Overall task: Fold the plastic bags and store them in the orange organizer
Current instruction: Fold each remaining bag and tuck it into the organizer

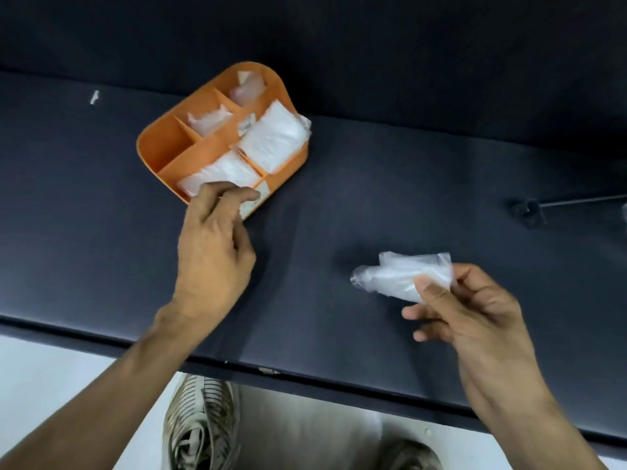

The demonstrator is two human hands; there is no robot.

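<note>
Your right hand [475, 310] is pinching a folded plastic bag [403, 278]; it is light, soft and slippery, so pinch the middle. Your left hand [217, 242] fingers are resting loosely curled at the orange organizer [159, 144].

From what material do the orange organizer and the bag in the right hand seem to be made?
Orange organizer: likely moulded plastic, matte to satin; thin uniform walls, rounded corners.
Bag pinched by the right hand: thin translucent plastic film, slightly glossy; it crumples and lets the dark table show through.

An orange organizer [169, 144] sits angled, four compartments holding folded clear bags [271, 140], with one rolled bag [400, 278] well apart beside it.
</note>
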